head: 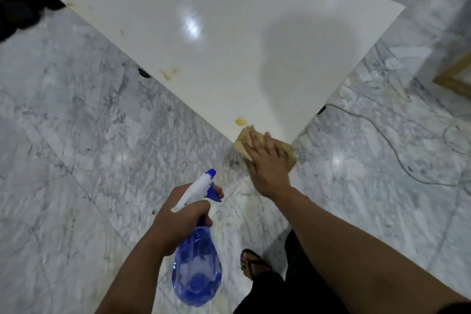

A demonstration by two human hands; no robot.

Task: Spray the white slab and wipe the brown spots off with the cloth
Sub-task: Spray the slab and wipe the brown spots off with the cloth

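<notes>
Right at the near corner of the slab (204,33), the cloth (246,140) lies flat under the right hand (267,163). It is tan and folded, and it overhangs the corner on both sides. The right fingers (254,139) lie stretched out flat on top of it, pressing down rather than gripping; cloth shows ahead of the fingertips and to either side of the palm. Just beyond the cloth, toward the slab's left edge, sits a brown spot (240,120), almost touching the cloth's far end. A second smear (168,73) lies farther up the same edge, well apart from the hand, and fainter marks show near the far left corner.

Nearer the body, the left hand (181,216) is closed around the neck of a blue spray bottle (196,278), fingers wrapped tight, one resting at the blue trigger (212,194). Its nozzle points toward the slab's corner, and the bottle hangs clear of the slab, above the grey marble floor (76,160). A sandalled foot (252,262) stands below, and a cable (382,140) trails across the floor at right.
</notes>
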